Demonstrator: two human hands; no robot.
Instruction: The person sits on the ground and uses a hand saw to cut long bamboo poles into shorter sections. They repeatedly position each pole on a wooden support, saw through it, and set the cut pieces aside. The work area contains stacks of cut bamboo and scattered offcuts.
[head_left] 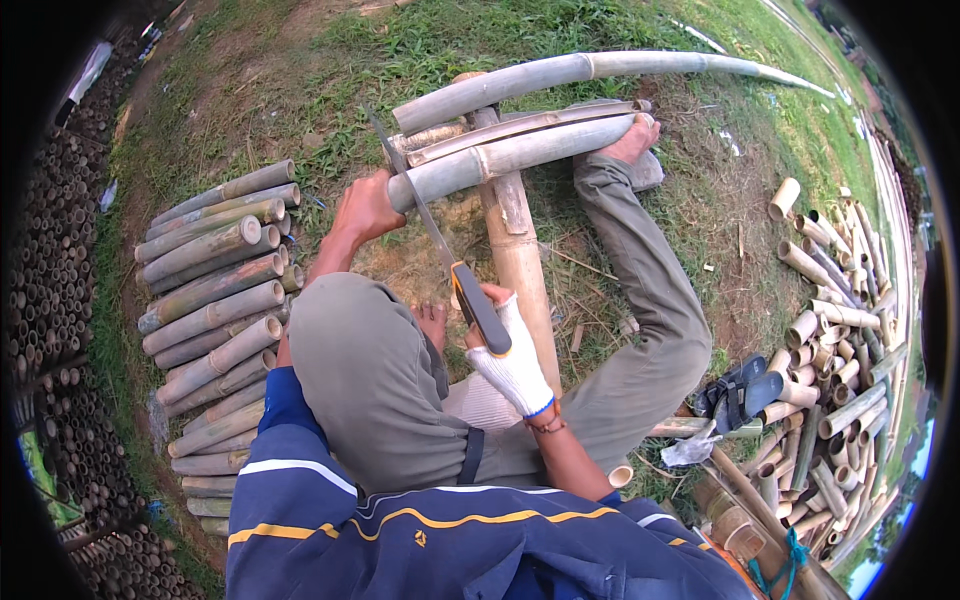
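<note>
My right hand [510, 345], in a white knitted glove, is closed round the black and orange handle of a handsaw [482, 312]. The saw's long blade slants up and left, lying across a bamboo pole [540, 150] near its left end. My bare left hand [366, 207] grips that same end, just left of the blade; its fingers are partly hidden. The pole rests across a thick bamboo post [522, 270] that runs between my legs. My bare right foot [634, 139] presses on the pole's far right part. Whether the blade has cut in cannot be made out.
Beyond lie a split bamboo piece [530, 128] and a longer bamboo pole [540, 80]. Cut bamboo lengths [215, 315] are stacked at left. Short offcuts [835, 370] are heaped at right, beside dark sandals [740, 392]. Grass and bare earth surround me.
</note>
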